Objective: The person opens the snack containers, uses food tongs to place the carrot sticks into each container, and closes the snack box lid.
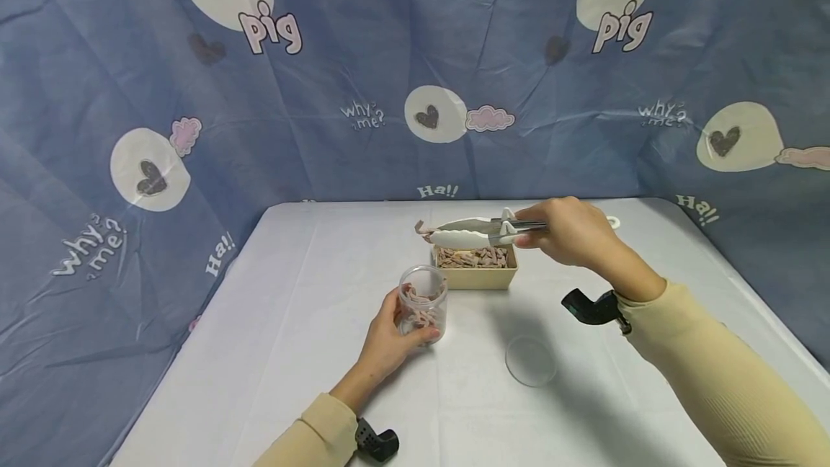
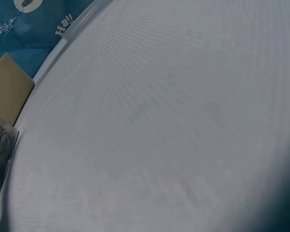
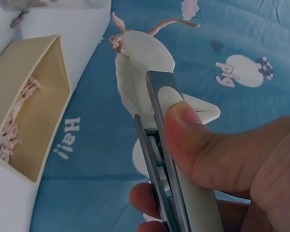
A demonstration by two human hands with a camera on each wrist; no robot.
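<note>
My right hand (image 1: 573,231) grips a pair of tongs (image 1: 463,238) with white scalloped heads and metal arms. Their tips pinch a few thin pinkish-brown strips (image 3: 117,37), held above the far side of the table. Below the tongs stands a cream rectangular box (image 1: 480,279) with many similar strips in it. My left hand (image 1: 389,344) holds a clear round jar (image 1: 423,301) upright, thumb on its near side and fingers round its left. Some strips lie inside the open jar. The left wrist view shows mostly tabletop, with a bit of the jar's contents (image 2: 1,150) at its left edge.
A clear round lid (image 1: 531,361) lies flat on the white tablecloth (image 1: 311,380), right of the jar. Behind the table hangs a blue printed cloth (image 1: 363,42). The cream box stands close behind the jar, slightly to its right.
</note>
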